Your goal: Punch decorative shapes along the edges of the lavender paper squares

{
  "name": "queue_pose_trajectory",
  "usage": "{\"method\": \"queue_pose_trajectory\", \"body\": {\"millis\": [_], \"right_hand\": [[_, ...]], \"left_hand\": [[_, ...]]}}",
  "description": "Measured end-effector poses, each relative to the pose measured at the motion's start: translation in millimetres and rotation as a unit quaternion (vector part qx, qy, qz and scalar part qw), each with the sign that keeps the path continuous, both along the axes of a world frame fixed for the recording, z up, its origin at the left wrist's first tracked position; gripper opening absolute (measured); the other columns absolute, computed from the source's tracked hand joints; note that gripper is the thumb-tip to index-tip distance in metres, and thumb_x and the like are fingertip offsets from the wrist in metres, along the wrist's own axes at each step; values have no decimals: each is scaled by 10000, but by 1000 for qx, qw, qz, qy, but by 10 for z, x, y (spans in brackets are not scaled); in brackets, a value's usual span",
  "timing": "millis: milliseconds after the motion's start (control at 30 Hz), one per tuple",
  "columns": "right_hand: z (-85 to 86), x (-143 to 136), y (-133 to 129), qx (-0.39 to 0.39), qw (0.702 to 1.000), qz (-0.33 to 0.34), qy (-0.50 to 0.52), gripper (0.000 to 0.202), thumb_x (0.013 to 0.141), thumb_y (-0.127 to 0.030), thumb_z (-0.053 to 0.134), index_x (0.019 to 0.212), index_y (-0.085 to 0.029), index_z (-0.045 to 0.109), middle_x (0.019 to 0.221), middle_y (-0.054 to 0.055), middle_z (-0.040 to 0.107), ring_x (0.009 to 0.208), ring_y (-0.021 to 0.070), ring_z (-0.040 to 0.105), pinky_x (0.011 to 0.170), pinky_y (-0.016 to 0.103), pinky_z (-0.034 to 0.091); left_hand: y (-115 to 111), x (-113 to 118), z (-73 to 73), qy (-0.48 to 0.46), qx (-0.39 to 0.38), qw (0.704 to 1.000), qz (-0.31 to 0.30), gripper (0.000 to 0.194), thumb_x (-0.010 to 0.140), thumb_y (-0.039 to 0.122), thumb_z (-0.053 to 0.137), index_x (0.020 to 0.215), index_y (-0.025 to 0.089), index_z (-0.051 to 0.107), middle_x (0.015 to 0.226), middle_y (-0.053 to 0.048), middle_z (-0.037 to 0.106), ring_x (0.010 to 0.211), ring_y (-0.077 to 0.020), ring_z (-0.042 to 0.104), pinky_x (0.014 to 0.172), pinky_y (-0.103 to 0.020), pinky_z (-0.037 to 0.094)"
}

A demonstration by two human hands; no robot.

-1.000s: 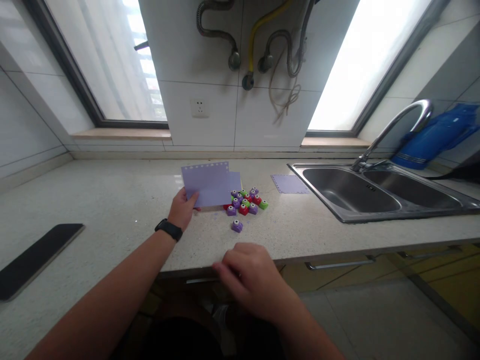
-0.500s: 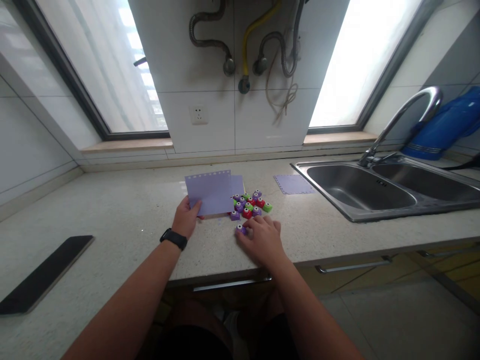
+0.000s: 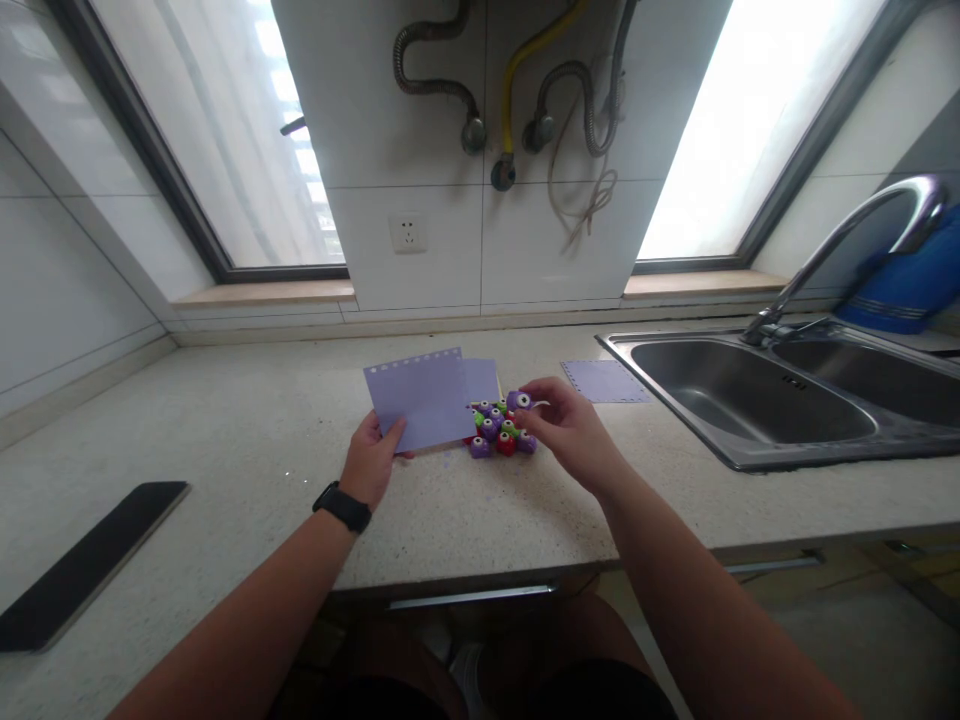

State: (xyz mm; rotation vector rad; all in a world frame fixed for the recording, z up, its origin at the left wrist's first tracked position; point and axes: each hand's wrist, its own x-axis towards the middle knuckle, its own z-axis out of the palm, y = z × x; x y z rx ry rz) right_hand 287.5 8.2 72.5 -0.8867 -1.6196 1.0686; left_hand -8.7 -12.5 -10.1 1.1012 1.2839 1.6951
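Between thumb and fingers, my left hand [image 3: 375,455] holds a lilac paper sheet [image 3: 420,402] with holes punched along its top edge. My right hand [image 3: 574,425] pinches a small purple punch [image 3: 519,400] with a white, eye-like round top, lifted over the right side of a cluster. Several purple, red and green punches make up that cluster, among them a red one [image 3: 506,443] and a purple one [image 3: 480,448] at the front. Another lilac sheet [image 3: 482,376] lies behind the held one, partly covered by it.
A lilac sheet with punched edges [image 3: 606,381] lies beside the steel double sink [image 3: 720,440] and its faucet [image 3: 832,225]. On the left of the counter [image 3: 247,430] is a flat black board [image 3: 90,560]. Pipes and a socket [image 3: 408,233] are on the wall.
My right hand has lifted the purple punch from the counter front and moved up and right to the cluster. My left hand still holds the sheet. The view has shifted slightly.
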Motion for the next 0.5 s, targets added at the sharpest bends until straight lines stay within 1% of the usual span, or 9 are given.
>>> {"method": "queue_pose_trajectory", "body": {"millis": [67,133,167,267,333,433,500], "right_hand": [[69,18,166,-20,997,50,54,328,783,-354,846,1019,-266,636,878,-3,667,665,139,567,603,306,474],[107,11,318,-30,992,68,98,343,751,-337,855,1011,-272,640,909,-6,659,679,128,555,623,302,482],[118,-2,388,-35,990,73,111,376,715,-328,872,1008,-271,644,920,-1,659,711,137,569,650,308,498],[123,-75,589,-49,984,76,155,432,662,-336,891,1013,-274,647,957,14,657,800,163,599,723,331,527],[104,-149,718,-47,977,79,191,436,674,-353,884,1035,-280,651,967,8,646,825,159,605,762,333,527],[39,-273,887,-27,973,57,223,407,695,-382,878,1011,-274,646,959,-2,648,782,143,592,771,336,526],[-31,-336,961,-17,972,50,229,424,681,-364,898,1014,-266,655,944,-5,657,765,138,590,797,341,529]], "left_hand": [[-15,16,20,-26,6,1000,3,468,770,434,835,1148,195,694,1129,-82,744,715,-164,670,489,-257,562],[-18,33,45,-43,9,999,5,467,758,441,846,1129,201,696,1118,-69,743,713,-156,662,488,-247,547],[-14,40,56,-48,8,999,4,466,755,445,849,1123,203,697,1101,-61,742,706,-153,657,487,-245,541],[5,52,78,-49,2,999,-5,456,752,448,854,1106,203,704,1054,-51,742,682,-147,643,482,-247,533],[14,55,88,-49,-1,999,-7,450,747,449,860,1092,202,709,1041,-51,743,675,-149,641,475,-253,534],[8,61,100,-61,-8,998,-7,459,739,446,871,1094,204,707,1075,-64,746,714,-170,666,482,-270,562],[-2,63,104,-79,-5,997,-13,477,724,418,892,1106,207,700,1131,-79,745,805,-200,703,527,-288,605]]}}
